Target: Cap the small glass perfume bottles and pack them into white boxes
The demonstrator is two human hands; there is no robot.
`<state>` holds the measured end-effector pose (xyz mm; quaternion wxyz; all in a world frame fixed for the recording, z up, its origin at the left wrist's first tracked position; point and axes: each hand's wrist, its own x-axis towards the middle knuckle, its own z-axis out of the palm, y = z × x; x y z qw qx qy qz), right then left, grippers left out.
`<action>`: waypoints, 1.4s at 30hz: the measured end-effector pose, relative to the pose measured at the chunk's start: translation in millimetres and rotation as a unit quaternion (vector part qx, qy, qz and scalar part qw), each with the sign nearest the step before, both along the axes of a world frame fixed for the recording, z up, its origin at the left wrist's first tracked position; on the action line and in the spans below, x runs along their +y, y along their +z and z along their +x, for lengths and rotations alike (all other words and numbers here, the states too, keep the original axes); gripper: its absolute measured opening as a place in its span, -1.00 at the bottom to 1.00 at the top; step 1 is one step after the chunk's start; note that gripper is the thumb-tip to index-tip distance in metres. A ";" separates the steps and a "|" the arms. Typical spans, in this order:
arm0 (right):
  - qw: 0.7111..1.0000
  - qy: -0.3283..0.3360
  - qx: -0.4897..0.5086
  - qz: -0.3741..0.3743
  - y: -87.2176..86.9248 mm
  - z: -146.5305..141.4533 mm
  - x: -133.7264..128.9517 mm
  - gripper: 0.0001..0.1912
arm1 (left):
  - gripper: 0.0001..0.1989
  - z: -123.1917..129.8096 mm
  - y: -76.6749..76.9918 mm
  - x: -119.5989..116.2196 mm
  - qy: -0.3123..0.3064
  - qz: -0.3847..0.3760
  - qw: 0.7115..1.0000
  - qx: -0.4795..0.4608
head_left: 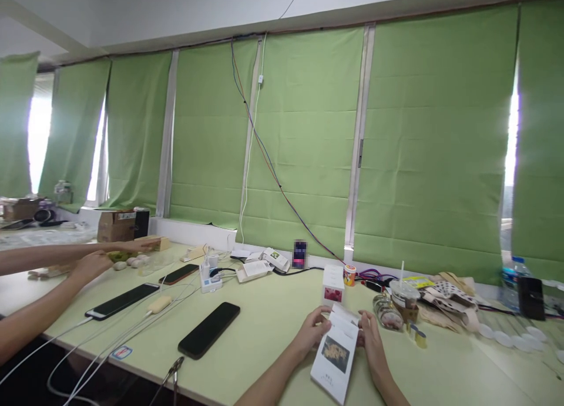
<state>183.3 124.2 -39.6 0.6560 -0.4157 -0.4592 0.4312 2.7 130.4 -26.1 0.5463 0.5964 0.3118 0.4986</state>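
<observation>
Near the table's front edge, I have a slim white cardboard box (328, 378) with a dark photo printed on its face, tilted with its top end away from me. My left hand (312, 334) grips the box by its upper left edge, thumb at the front. On the opposite side, my right hand (371, 338) is closed round the upper right edge, its fingers partly behind the box. The top end between my hands seems to have a raised flap. A second white box (333, 284) with a reddish picture stands just beyond.
Left of my hands lie a black phone (210, 329), another phone (122, 301) and white charging cables. A power strip (211, 281) sits further back. To the right are glass jars (388, 313), a lidded cup (403, 293) and cloth (449, 300). A co-worker's arms (66, 294) reach in from the left.
</observation>
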 end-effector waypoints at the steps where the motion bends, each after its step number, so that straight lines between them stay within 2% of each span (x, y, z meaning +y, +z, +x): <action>1: 0.999 0.023 0.015 -0.020 0.4 0.2 1.2 -0.30 | -0.54 -0.2 0.3 -0.2 -0.006 0.001 1.000 0.009; 4: 0.995 0.090 0.031 -0.035 3.7 -0.1 2.0 -0.24 | -0.55 -0.7 1.1 -0.4 -0.014 0.004 0.999 0.029; 11: 0.991 0.133 0.011 0.019 13.0 -0.9 -5.1 -0.47 | -0.55 -1.3 -2.8 3.5 -0.023 0.023 0.999 0.003; 19: 0.991 0.134 0.006 -0.025 2.0 -1.3 1.2 -0.45 | -0.47 -0.4 -0.5 0.8 -0.032 0.052 0.998 -0.035; 25: 0.989 0.140 -0.018 -0.040 -2.3 0.0 5.6 -0.43 | -0.47 0.0 -1.2 3.7 -0.024 0.087 0.996 -0.016; 34: 0.988 0.123 -0.092 0.014 -2.2 2.0 3.0 -0.45 | -0.53 -1.8 -7.5 8.1 -0.015 0.115 0.993 0.030; 38: 0.988 0.106 -0.095 0.056 2.6 1.9 1.8 -0.43 | -0.55 -1.4 -8.7 8.4 -0.010 0.115 0.993 0.037; 42: 0.986 0.111 -0.110 0.057 3.7 1.5 4.1 -0.43 | -0.57 -1.4 -8.7 8.3 -0.005 0.115 0.993 0.039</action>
